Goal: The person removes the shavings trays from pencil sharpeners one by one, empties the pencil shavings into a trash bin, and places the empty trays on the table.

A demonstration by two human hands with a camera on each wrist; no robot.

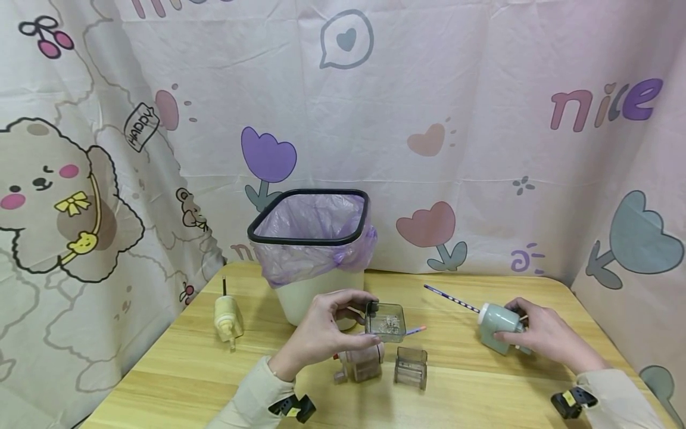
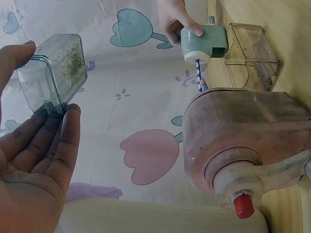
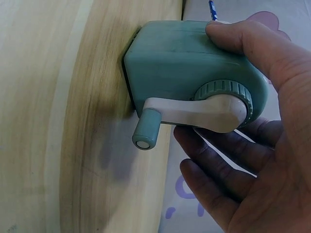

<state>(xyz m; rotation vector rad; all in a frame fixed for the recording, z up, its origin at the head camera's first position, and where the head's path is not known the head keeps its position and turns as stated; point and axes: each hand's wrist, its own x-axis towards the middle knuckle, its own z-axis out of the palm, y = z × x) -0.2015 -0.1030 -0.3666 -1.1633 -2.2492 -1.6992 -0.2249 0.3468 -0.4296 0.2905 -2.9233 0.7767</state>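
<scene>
My left hand (image 1: pixel 321 333) pinches a small clear shavings drawer (image 1: pixel 384 325) between thumb and fingers, held above the table. Pale and dark pencil shavings (image 2: pixel 73 65) lie inside it. Just below stands a pink crank pencil sharpener (image 1: pixel 367 363) with a red knob end. Around a green crank pencil sharpener (image 1: pixel 498 328), my right hand (image 1: pixel 546 336) curls thumb and fingers; its white crank (image 3: pixel 194 112) faces the wrist camera. A blue patterned pencil (image 1: pixel 452 298) sticks out of its white front. Next to the pink sharpener rests a second clear drawer (image 1: pixel 411 368).
Behind my left hand stands a white trash bin (image 1: pixel 316 292) with a black rim and purple bag (image 1: pixel 311 265). A yellow sharpener (image 1: pixel 227 316) holding a dark pencil is at the left. A pencil tip (image 1: pixel 417 330) shows beside the held drawer. A printed curtain (image 1: pixel 482 208) hangs behind the table.
</scene>
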